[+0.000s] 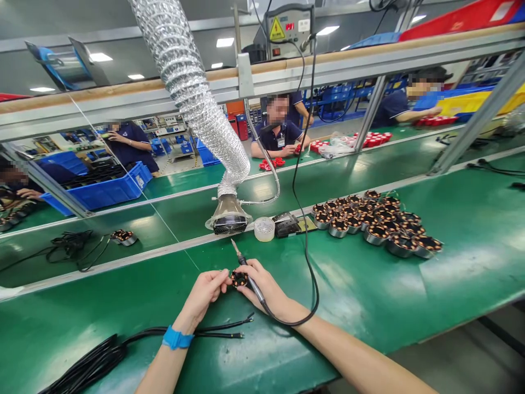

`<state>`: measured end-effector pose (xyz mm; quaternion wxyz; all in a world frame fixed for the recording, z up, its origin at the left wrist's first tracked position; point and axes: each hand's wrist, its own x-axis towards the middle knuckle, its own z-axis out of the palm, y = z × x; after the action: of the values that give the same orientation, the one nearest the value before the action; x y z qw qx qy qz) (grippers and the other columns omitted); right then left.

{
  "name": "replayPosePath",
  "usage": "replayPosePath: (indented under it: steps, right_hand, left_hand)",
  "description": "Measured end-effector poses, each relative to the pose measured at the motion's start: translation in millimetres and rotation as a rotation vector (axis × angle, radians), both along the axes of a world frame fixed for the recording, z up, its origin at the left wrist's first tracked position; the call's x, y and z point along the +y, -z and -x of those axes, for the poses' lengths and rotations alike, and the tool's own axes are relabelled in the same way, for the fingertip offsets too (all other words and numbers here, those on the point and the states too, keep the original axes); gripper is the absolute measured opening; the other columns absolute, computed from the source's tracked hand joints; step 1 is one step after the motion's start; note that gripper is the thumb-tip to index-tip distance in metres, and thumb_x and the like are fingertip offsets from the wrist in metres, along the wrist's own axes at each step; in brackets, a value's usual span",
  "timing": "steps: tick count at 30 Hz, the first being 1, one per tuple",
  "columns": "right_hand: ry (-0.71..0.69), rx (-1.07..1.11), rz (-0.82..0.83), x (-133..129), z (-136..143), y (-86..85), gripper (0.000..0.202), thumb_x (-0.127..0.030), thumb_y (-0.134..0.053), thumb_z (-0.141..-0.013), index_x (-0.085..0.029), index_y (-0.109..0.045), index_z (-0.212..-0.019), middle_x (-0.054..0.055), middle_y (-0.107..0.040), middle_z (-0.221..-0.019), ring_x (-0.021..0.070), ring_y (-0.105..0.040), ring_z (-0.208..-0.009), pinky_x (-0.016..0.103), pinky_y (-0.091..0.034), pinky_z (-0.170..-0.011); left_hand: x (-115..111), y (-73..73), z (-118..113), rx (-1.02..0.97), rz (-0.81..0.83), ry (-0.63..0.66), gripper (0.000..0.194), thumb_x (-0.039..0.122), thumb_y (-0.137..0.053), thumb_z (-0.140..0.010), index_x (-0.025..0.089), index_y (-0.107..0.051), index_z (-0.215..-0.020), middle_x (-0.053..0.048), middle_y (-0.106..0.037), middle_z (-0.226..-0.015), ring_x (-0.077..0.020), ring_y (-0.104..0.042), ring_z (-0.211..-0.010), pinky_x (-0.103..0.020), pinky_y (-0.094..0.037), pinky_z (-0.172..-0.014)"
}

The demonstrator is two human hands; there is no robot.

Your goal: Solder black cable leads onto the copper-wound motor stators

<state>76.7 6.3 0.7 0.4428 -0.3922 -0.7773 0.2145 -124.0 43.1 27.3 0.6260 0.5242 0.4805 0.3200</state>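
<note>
A small motor stator (239, 279) with copper windings is held between my two hands above the green bench. My left hand (208, 293), wearing a blue wrist strap (178, 338), pinches its left edge; whether a wire is between those fingertips I cannot tell. A soldering iron (255, 287) lies across my right hand (266, 293), its tip pointing up and away, apart from the stator. The thumb and fingers of that hand also close around the stator's right side. Black cables (102, 355) with stripped ends lie in front of and beneath my left wrist.
Many stators (377, 221) stand grouped at right. A fume duct (229, 216), a round clear container (264, 229) and a black soldering stand (287, 224) line the bench's back edge. The iron's cord (314, 273) hangs from the soldering station (289, 32). Co-workers sit beyond.
</note>
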Motion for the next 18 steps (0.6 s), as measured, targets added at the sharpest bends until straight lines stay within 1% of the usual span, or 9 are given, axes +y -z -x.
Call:
replayPosePath:
  steps: [2,4,8,11,13,15,18]
  right_hand:
    - [0.003,0.001,-0.006,-0.2,0.0,0.7,0.043,-0.012,-0.062,-0.087,-0.023,-0.051,-0.126,0.007,-0.050,-0.115,0.0156,-0.059,-0.092,0.028,-0.051,-0.085]
    - [0.009,0.001,-0.010,-0.1,0.3,1.9,0.044,-0.011,-0.063,-0.085,-0.023,-0.051,-0.126,0.007,-0.050,-0.115,0.0160,-0.059,-0.092,0.028,-0.051,-0.084]
    - [0.023,0.000,-0.004,0.2,1.1,3.8,0.045,-0.011,-0.063,-0.085,-0.023,-0.050,-0.126,0.007,-0.050,-0.116,0.0168,-0.060,-0.092,0.029,-0.051,-0.085]
    - [0.018,0.004,-0.006,0.5,1.2,3.8,0.045,-0.010,-0.063,-0.085,-0.023,-0.051,-0.126,0.007,-0.050,-0.115,0.0172,-0.060,-0.094,0.029,-0.051,-0.086]
    - [0.009,0.008,-0.009,0.8,1.2,3.6,0.043,-0.011,-0.063,-0.086,-0.023,-0.051,-0.126,0.007,-0.050,-0.115,0.0164,-0.060,-0.094,0.028,-0.051,-0.086]
    - [0.005,0.011,-0.014,1.3,1.2,3.5,0.041,-0.012,-0.062,-0.087,-0.023,-0.051,-0.126,0.007,-0.051,-0.114,0.0160,-0.060,-0.093,0.028,-0.051,-0.085]
    - [0.004,0.009,-0.015,1.9,1.3,3.6,0.040,-0.013,-0.062,-0.088,-0.023,-0.052,-0.125,0.008,-0.052,-0.114,0.0163,-0.060,-0.093,0.029,-0.052,-0.085]
  left_hand:
    - [1.8,0.4,4.0,0.001,-0.018,-0.086,0.051,0.060,-0.068,-0.076,0.009,-0.065,-0.076,0.004,-0.050,-0.055,-0.0013,-0.020,-0.040,-0.021,-0.009,-0.042]
    - [2.3,0.3,7.2,0.020,-0.043,-0.111,0.047,0.056,-0.069,-0.075,0.010,-0.064,-0.077,0.004,-0.050,-0.056,-0.0017,-0.021,-0.040,-0.021,-0.010,-0.042]
    - [-1.9,-3.9,9.6,0.111,-0.077,-0.057,0.041,0.050,-0.066,-0.077,0.009,-0.067,-0.081,0.003,-0.052,-0.059,-0.0037,-0.025,-0.043,-0.022,-0.011,-0.044]
    - [-5.3,-6.9,6.1,0.103,-0.081,-0.020,0.044,0.053,-0.065,-0.078,0.010,-0.068,-0.087,0.003,-0.051,-0.060,-0.0048,-0.024,-0.045,-0.023,-0.012,-0.045]
    - [-5.4,-6.6,1.2,0.108,-0.096,-0.012,0.046,0.056,-0.065,-0.079,0.011,-0.068,-0.088,0.004,-0.050,-0.058,-0.0057,-0.025,-0.045,-0.023,-0.013,-0.045]
    - [-3.9,-4.3,-3.8,0.135,-0.138,-0.004,0.048,0.058,-0.063,-0.080,0.011,-0.068,-0.085,0.004,-0.049,-0.055,-0.0071,-0.028,-0.046,-0.022,-0.017,-0.047]
    - [-0.9,-0.8,-7.9,0.176,-0.224,0.044,0.049,0.059,-0.058,-0.084,0.012,-0.068,-0.083,0.004,-0.047,-0.051,-0.0099,-0.036,-0.049,-0.023,-0.026,-0.052]
